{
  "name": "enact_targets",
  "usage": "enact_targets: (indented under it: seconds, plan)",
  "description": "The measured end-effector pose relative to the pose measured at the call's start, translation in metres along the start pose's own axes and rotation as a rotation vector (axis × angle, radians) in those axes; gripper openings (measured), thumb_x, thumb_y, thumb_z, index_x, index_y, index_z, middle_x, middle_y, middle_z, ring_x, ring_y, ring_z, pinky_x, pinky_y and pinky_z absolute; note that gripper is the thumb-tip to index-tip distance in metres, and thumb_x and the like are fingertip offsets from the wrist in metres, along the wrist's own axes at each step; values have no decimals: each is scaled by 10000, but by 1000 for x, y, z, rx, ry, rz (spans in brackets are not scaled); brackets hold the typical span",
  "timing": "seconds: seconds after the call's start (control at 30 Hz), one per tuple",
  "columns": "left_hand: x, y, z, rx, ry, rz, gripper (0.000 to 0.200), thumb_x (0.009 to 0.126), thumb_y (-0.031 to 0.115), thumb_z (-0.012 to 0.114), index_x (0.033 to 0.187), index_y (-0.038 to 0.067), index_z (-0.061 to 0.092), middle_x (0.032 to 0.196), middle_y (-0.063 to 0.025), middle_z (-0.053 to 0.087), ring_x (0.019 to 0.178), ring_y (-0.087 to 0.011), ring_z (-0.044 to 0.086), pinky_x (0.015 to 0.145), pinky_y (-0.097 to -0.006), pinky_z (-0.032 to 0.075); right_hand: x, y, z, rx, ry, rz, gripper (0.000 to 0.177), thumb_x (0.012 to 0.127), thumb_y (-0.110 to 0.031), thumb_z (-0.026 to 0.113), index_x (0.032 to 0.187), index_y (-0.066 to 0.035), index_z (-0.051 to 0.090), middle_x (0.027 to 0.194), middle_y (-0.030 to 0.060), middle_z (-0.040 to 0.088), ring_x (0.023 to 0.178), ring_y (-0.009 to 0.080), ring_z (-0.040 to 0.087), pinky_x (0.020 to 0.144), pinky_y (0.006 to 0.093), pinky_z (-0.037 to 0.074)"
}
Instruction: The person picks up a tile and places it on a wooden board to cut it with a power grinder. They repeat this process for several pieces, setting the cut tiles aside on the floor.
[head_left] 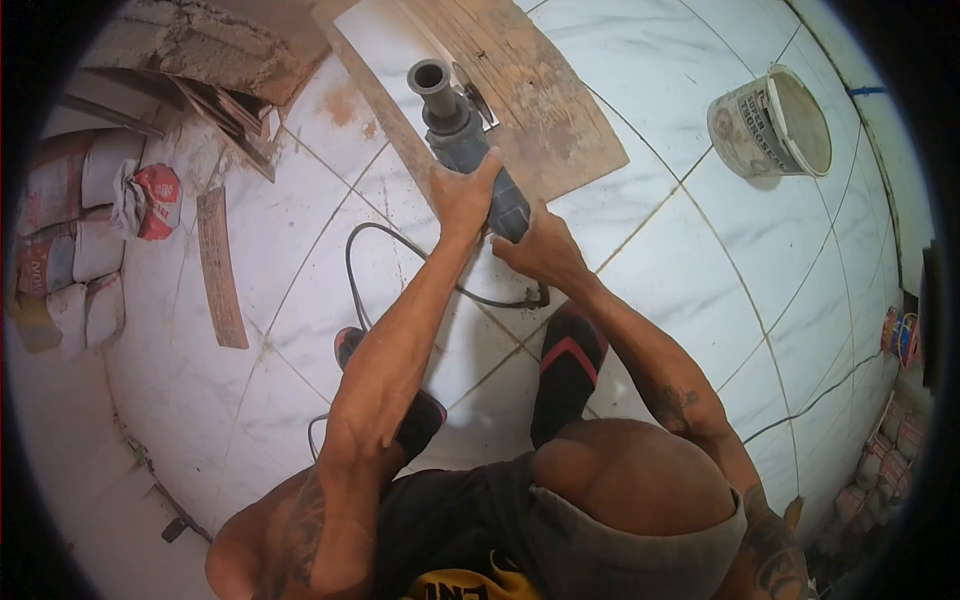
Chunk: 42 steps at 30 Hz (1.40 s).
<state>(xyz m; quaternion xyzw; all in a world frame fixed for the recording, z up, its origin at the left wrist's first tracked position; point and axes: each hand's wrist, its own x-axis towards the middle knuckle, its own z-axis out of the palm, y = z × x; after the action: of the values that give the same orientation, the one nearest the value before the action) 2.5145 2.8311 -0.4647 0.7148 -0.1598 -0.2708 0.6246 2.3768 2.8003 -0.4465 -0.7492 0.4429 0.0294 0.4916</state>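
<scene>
An angle grinder (465, 145) with a dark grey body points away from me, low over the boards. Its round side handle (433, 85) sticks up toward me, and part of the disc (476, 97) shows beside it. My left hand (464, 200) is wrapped round the middle of the body. Farther back, my right hand (543, 245) grips the rear end, its fingers partly hidden. Beneath the disc is a worn wooden board (545, 110), with a white tile-like strip (385, 45) along its left. A black cord (352, 270) loops behind the grinder between my feet.
A white bucket (745, 125) stands on the tiled floor at the right. A narrow wooden strip (220, 270) lies at the left, near stacked bags (75, 220) and rubble with broken boards (215, 55). Another cable (815, 400) crosses the floor at right.
</scene>
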Motion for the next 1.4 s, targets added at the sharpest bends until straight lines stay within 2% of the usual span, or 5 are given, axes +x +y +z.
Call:
enact_targets:
  seconds: [0.5, 0.6, 0.9, 1.2, 1.4]
  plan:
    - [-16, -22, 0, 124, 8, -34, 476, 774, 295, 826, 1021, -77, 661, 970, -179, 715, 871, -260, 692, 820, -396, 536, -18, 16, -1, 68, 1, -21, 623, 755, -280, 764, 1149, 140, 525, 940, 311, 693, 913, 438, 705, 838, 456, 547]
    - [-24, -15, 3, 188, 30, 20, 283, 864, 250, 782, 882, -26, 724, 807, -47, 689, 710, -128, 629, 665, -312, 521, -22, 19, 0, 85, 20, -41, 612, 757, -277, 760, 1142, 140, 530, 940, 303, 697, 915, 435, 707, 835, 447, 550]
    - [-25, -32, 2, 163, 23, 104, 281, 871, 235, 771, 927, -33, 706, 833, -66, 695, 715, -134, 636, 666, -301, 518, -24, 25, 2, 88, 10, -18, 580, 748, -241, 742, 1133, 140, 536, 950, 298, 697, 923, 415, 710, 832, 430, 547]
    - [-9, 11, -2, 94, -1, -33, 422, 828, 240, 804, 1060, -81, 660, 940, -97, 691, 825, -181, 642, 771, -334, 523, -5, 4, 1, 74, 31, -54, 656, 734, -306, 768, 1146, 123, 491, 986, 333, 673, 940, 492, 677, 859, 493, 542]
    - [26, 29, -26, -96, 0, -3, 336, 886, 250, 786, 1054, -17, 670, 907, -44, 673, 746, -126, 629, 685, -283, 519, 13, -26, 8, 124, 173, -311, 692, 727, -360, 791, 1131, 125, 507, 1011, 340, 666, 926, 466, 688, 826, 479, 549]
